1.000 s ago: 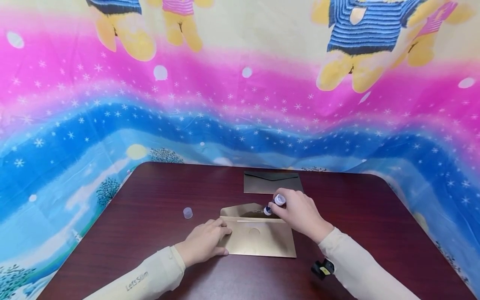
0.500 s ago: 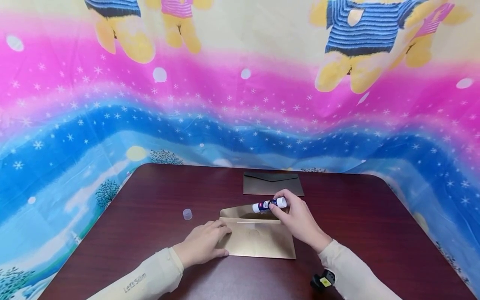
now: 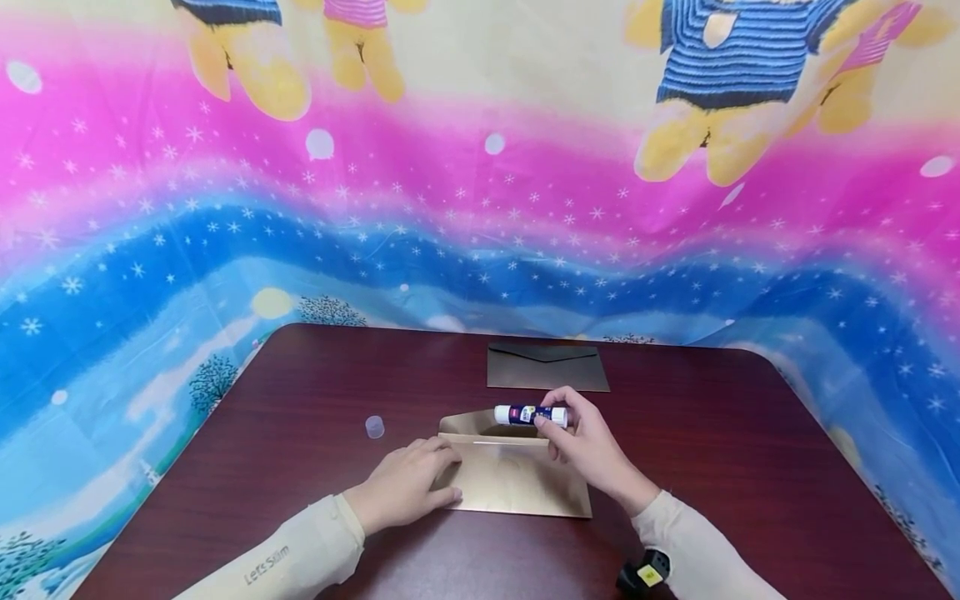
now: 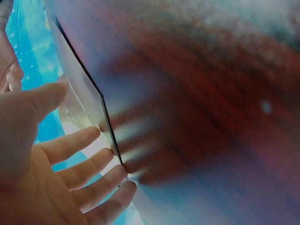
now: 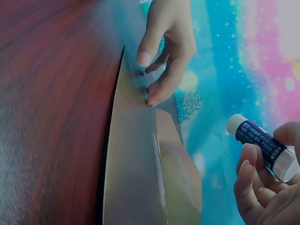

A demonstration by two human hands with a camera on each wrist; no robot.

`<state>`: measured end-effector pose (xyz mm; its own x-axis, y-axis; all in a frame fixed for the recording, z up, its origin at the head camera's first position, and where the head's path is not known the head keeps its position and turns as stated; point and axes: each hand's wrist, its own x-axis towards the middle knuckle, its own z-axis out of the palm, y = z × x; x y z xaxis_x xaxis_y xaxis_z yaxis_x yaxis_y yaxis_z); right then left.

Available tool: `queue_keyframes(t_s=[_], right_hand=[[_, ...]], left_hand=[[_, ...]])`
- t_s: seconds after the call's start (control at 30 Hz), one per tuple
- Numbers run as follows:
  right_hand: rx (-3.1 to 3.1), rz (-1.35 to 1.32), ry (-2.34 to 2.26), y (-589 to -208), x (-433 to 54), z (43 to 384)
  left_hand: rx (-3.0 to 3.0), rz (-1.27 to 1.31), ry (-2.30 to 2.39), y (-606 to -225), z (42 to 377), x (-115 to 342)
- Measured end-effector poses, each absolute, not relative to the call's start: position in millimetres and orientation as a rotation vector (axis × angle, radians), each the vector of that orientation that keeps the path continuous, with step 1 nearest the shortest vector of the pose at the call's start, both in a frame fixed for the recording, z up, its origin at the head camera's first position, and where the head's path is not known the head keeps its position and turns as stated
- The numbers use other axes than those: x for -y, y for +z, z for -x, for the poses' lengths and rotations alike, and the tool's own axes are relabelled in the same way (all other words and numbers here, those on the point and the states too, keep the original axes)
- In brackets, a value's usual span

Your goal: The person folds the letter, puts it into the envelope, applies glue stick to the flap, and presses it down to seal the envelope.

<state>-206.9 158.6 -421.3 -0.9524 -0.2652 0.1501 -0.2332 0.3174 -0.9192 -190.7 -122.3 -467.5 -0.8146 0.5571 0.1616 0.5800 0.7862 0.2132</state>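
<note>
A gold envelope (image 3: 517, 483) lies on the table with its flap (image 5: 180, 173) folded open, away from the person. My left hand (image 3: 408, 483) rests on the envelope's left edge, fingers fairly straight; in the left wrist view its fingertips (image 4: 119, 173) touch that edge. Above the flap, my right hand (image 3: 592, 446) pinches a glue stick (image 3: 525, 415) between thumb and fingers. The glue stick is uncapped, white at both ends with a dark blue label, and lies nearly level. Some whitish marks show on the flap in the right wrist view.
A clear cap (image 3: 374, 427) stands on the dark red table (image 3: 315, 383), left of the envelope. Farther back lies a second, darker envelope (image 3: 547, 368) with its flap down. A printed cloth (image 3: 480, 217) hangs behind the table.
The glue stick has turned from a steep tilt over the flap to nearly level and has lifted away from the paper. My left hand has hardly moved.
</note>
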Motion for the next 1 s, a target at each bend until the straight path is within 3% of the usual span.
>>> queue_keyframes(t_s=[0.6, 1.0], right_hand=[[-2.198, 0.376, -1.979, -424.8, -154.7, 196.8], [-1.589, 0.504, -2.189, -418.2, -152.2, 189.6]], left_hand=[[2.848, 0.817, -0.529, -458.5, 188.9, 117.3], [2.716, 0.774, -1.381, -426.2, 179.9, 85.1]])
